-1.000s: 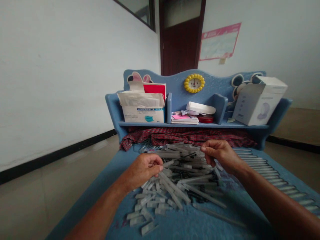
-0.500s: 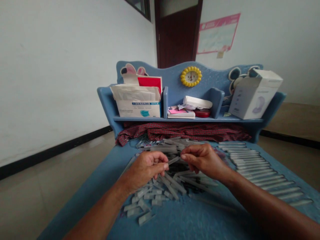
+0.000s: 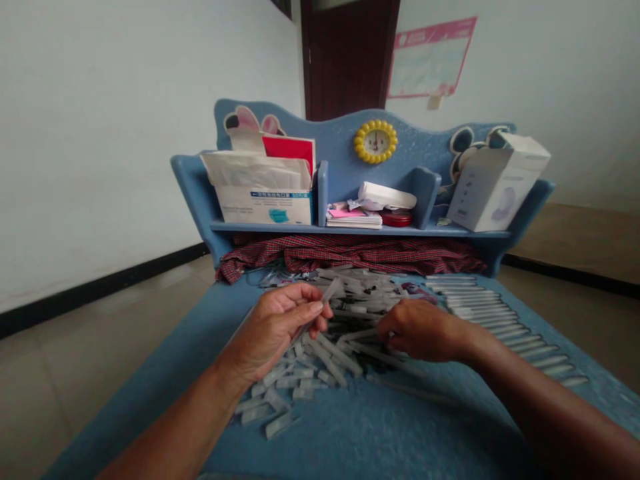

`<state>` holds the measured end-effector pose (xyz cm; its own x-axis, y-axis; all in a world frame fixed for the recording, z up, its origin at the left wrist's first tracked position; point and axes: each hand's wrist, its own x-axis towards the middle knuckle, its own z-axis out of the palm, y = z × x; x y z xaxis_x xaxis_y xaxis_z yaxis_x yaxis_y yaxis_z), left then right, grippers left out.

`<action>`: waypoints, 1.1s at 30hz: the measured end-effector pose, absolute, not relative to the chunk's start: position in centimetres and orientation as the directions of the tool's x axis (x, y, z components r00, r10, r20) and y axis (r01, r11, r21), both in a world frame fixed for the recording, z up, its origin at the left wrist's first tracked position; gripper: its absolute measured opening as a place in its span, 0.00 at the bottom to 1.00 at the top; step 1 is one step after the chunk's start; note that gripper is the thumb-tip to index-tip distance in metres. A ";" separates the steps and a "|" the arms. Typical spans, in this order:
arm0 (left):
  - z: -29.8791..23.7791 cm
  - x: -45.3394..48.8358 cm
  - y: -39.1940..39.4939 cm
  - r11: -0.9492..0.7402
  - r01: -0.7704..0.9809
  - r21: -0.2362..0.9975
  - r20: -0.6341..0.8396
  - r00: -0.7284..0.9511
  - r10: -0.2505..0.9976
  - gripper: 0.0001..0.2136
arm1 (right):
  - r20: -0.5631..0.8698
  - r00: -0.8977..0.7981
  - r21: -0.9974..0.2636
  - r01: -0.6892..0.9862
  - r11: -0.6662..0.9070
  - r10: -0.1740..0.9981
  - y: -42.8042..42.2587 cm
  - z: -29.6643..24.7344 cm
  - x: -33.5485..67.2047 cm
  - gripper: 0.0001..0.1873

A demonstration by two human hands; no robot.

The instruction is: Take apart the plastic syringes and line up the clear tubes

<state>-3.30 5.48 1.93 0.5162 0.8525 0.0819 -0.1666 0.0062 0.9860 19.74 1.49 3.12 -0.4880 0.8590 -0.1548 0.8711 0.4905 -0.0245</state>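
Observation:
My left hand [image 3: 287,320] is closed, with thumb and fingers pinching a translucent plastic tube [image 3: 331,290] that points up and to the right. My right hand [image 3: 423,330] reaches down into the right side of the pile with its fingers curled, and what they grip, if anything, is hidden. Long clear plastic tubes [image 3: 327,360] lie jumbled between the hands, with dark thin pieces among them. Nearer to me are several short translucent pieces that look like pen caps [image 3: 280,425]. On the right, slim pen-like sticks [image 3: 495,320] lie side by side in a row.
A blue shelf [image 3: 300,229] spans the back of the blue table [image 3: 380,433]. On it stand a mask box [image 3: 265,200], a stack of papers [image 3: 355,220] and a white carton [image 3: 500,183]. A red checked cloth [image 3: 360,257] lies under the shelf.
My right hand has moved down and away from the left hand, into the pile. The tube in my left hand has turned more upright. The view has shifted slightly.

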 end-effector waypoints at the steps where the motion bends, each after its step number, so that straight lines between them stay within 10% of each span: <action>1: 1.9 -3.3 5.5 0.008 -0.155 0.988 0.075 0.524 0.849 0.05 | -0.171 -0.488 -0.012 0.870 0.493 0.856 1.5 2.7 19.8 0.10; 17: 1.3 -2.9 5.4 0.012 0.014 1.000 -0.018 0.557 0.830 0.08 | 0.020 -0.441 -0.333 0.843 0.422 0.897 1.7 1.4 20.1 0.08; 24: 1.4 -2.1 4.6 0.029 0.011 1.000 -0.030 0.545 0.838 0.09 | 0.118 -0.309 -0.927 0.307 0.216 0.944 1.1 0.8 18.2 0.03; 33: 0.9 -1.6 4.0 0.092 -0.053 0.994 -0.044 0.584 0.811 0.07 | 0.217 -0.173 -0.975 0.007 0.221 0.961 0.1 -1.0 14.2 0.03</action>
